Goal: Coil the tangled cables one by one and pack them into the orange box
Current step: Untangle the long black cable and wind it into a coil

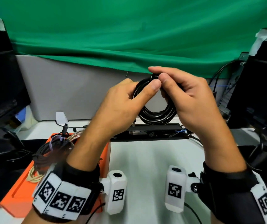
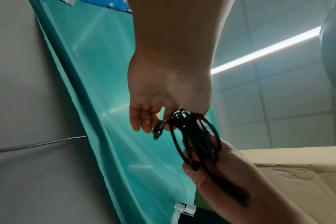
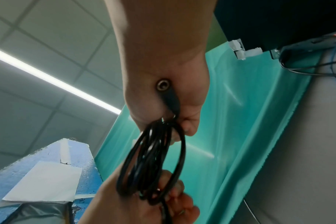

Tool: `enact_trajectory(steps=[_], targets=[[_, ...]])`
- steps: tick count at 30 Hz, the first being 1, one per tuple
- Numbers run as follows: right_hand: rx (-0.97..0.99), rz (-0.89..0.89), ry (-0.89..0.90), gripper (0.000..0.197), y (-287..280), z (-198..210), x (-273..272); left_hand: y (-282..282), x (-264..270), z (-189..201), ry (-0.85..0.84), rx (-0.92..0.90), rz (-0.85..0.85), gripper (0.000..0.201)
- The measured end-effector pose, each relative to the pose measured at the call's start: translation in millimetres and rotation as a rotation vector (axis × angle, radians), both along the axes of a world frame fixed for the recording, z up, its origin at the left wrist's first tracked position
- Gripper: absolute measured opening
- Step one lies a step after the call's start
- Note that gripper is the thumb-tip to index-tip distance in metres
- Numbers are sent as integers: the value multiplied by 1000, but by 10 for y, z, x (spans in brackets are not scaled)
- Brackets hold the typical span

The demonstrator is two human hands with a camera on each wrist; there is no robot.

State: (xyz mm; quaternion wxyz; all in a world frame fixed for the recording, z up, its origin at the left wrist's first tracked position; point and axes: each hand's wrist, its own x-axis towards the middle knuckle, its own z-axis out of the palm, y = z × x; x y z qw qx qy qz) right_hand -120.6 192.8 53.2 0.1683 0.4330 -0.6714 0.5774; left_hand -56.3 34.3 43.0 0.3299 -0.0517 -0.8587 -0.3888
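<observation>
A black cable [image 1: 157, 113] wound into a coil is held up above the white table [image 1: 153, 159], between both hands. My left hand [image 1: 145, 89] grips the coil's left side, thumb pressed over the strands. My right hand [image 1: 157, 73] pinches the coil's top with thumb and forefinger. In the left wrist view the coil [image 2: 197, 139] hangs between the two hands. The right wrist view shows the coil [image 3: 153, 159] and a round metal plug [image 3: 162, 87] lying against the left palm. The orange box [image 1: 24, 188] sits at the lower left, holding a dark bundle [image 1: 48, 152] and a beige cable [image 1: 34, 177].
A black flat device [image 1: 153, 130] with loose wires lies on the table behind the hands. Dark monitors stand at the left [image 1: 0, 78] and right [image 1: 262, 86]. A green cloth [image 1: 129, 29] hangs over a grey partition at the back.
</observation>
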Motion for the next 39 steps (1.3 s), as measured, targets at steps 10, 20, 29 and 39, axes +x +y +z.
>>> enact_trajectory(steps=[10, 20, 29, 39], targets=[[-63, 267, -297, 41, 17, 57, 60, -88, 89, 74, 39, -70, -28, 29], [261, 149, -202, 42, 353, 123, 93, -126, 137, 116, 62, -136, 112, 32], [408, -430, 132, 9, 394, 122, 42, -39, 169, 130, 5, -84, -31, 33], [-310, 233, -519, 15, -69, -6, -23, 79, 249, 164, 164, -73, 42, 28]])
